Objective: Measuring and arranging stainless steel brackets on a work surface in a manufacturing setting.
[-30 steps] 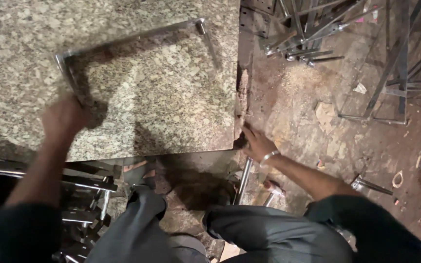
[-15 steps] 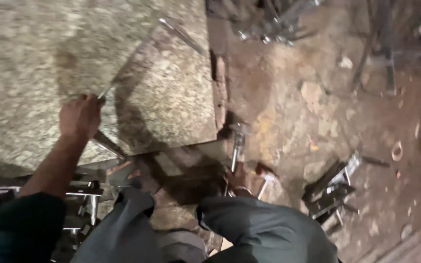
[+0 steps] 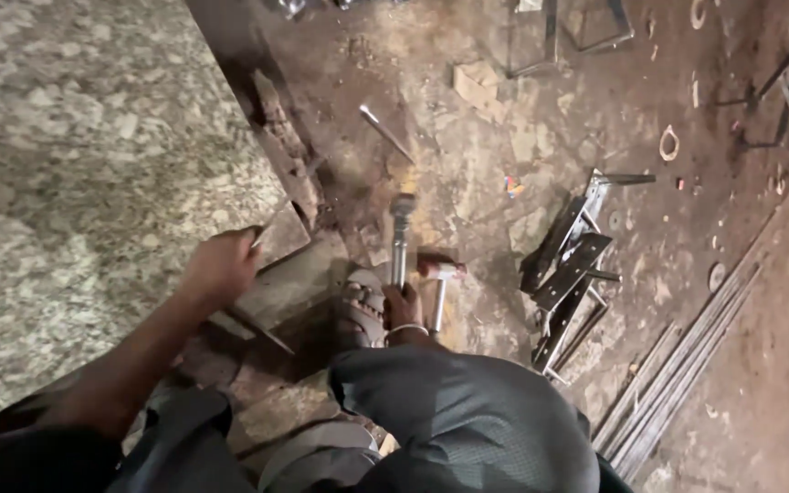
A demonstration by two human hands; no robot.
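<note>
The left hand (image 3: pixel 221 267) rests at the edge of a speckled granite slab (image 3: pixel 93 183), its fingers curled closed around a thin metal rod (image 3: pixel 262 233) that lies against the slab's lower corner; only a short end of the rod shows past the knuckles. The right hand (image 3: pixel 404 306) reaches down past the knee to the dirt floor (image 3: pixel 504 137), just beside a sandalled foot (image 3: pixel 361 306), and its fingers close around the lower end of a shiny metal tube (image 3: pixel 401 239) that stands nearly upright from the ground. A thin bracelet (image 3: pixel 408 328) circles that wrist. Just to the right of the tube, a hammer (image 3: pixel 437 283) lies with its reddish head near the hand. Further right, a bundle of dark metal brackets (image 3: pixel 568 265) lies on the floor, and long steel rods (image 3: pixel 687 356) run diagonally along the lower right. A loose metal bar (image 3: pixel 385 132) lies above the tube, well apart from both hands.
</note>
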